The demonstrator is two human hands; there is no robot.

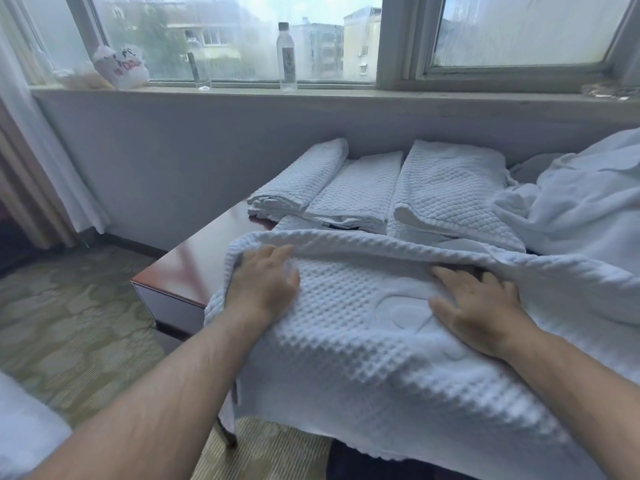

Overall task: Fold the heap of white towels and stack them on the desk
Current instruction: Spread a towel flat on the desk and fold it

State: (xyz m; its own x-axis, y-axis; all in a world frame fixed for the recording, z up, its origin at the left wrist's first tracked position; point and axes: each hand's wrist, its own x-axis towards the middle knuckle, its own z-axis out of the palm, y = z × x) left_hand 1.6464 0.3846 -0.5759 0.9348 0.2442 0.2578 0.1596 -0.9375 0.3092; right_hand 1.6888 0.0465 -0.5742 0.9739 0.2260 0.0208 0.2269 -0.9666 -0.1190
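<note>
Left hand (263, 282) and right hand (481, 306) flat, fingers straight, pressing waffle towel (346, 358) onto worktop (194, 268). Risk: sliding off near edge, dragged by overhanging half, once pressure lifts.

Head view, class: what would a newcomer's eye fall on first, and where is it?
Both hands, the left hand and right hand, rest on a white waffle towel draped over the near edge of the desk. Behind it lie folded towels; two clear bottles stand on the windowsill.
</note>
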